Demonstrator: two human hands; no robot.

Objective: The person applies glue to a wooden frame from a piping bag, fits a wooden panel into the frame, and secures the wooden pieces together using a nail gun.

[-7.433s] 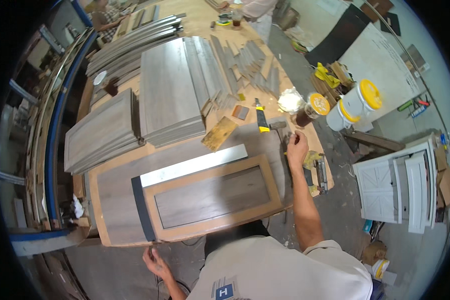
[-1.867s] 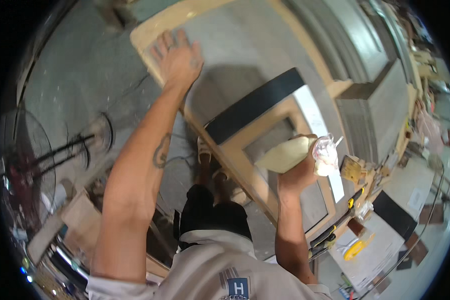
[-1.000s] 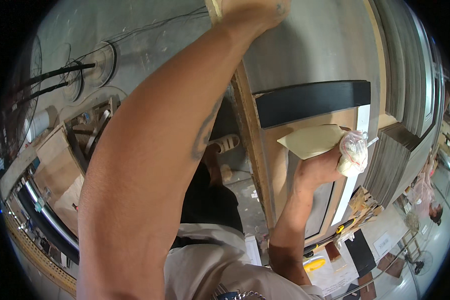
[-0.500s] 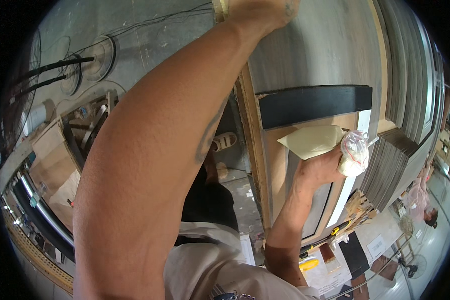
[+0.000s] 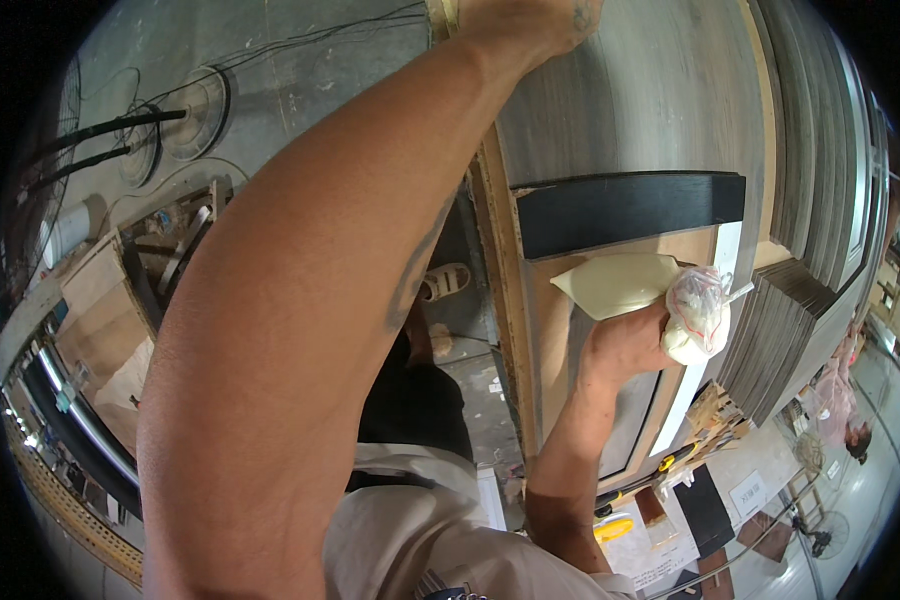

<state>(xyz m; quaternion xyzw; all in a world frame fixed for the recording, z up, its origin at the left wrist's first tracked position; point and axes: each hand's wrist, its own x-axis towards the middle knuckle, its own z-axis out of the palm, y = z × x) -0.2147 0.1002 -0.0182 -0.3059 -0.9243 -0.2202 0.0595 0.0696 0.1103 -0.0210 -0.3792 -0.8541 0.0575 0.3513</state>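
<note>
My right hand [image 5: 630, 343] is closed around a soft plastic bag of pale cream paste [image 5: 618, 283]. The bag's pointed end juts out to the left of the fist, and its bunched clear plastic top bulges out on the right. Beneath it lies a light wooden panel [image 5: 555, 345] with a black strip [image 5: 630, 212] along its far side and a white strip [image 5: 682, 405] along its right. My left arm reaches across to the top edge, where my left hand [image 5: 540, 28] rests by the grey wood-grain board [image 5: 630, 110]; its fingers are out of sight.
Stacked grey boards [image 5: 785, 330] stand at the right. Nearer me are a yellow-and-black cutter [image 5: 677, 458], a yellow tool [image 5: 613, 530], papers and a black piece [image 5: 705, 510]. A wooden edge [image 5: 500, 250] borders the work surface on the left. Cables cross the floor at far left.
My right hand and the paste bag have shifted slightly left and nearer to me. My left hand stays almost in place.
</note>
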